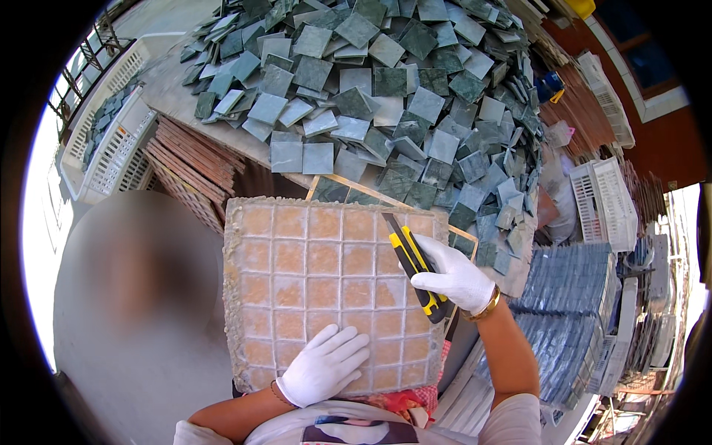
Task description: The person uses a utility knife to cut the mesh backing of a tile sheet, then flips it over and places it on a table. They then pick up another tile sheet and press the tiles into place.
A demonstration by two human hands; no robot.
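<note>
Gripping a yellow-and-black utility knife [406, 248] in the white-gloved right hand [450, 274], closing the thumb and fingers around its handle and pointing the dark blade end away from the body, toward the upper left. Holding the knife over the right-hand part of a square-celled panel [289, 256], and leaving unclear (from this angle, at least) any contact between blade and surface. Wearing a gold-coloured band [489, 302] at the right wrist, just beside the glove.

Resting the left hand [326, 367], gloved in white as well, palm down on the near part of the same panel. Stretching its fingers out straight toward the upper right, unfolded and only slightly apart, across orange-tan cells and pale dividing lines. Showing a thin dark cord [280, 393] at the left wrist.

Having the panel, rough and grey along its edges, directly in front of the body, and seeing part of a wooden frame [371, 190] with green tiles inside just past the far edge. Facing a large heap of loose green and grey tiles [356, 81] on a pale tabletop [174, 100] farther out. Looking left to a stack of reddish-brown slabs [189, 167] and, beyond it, a white slotted basket [122, 159]; looking right to white crates [604, 204] and bundles of blue-grey sheets [556, 311].
</note>
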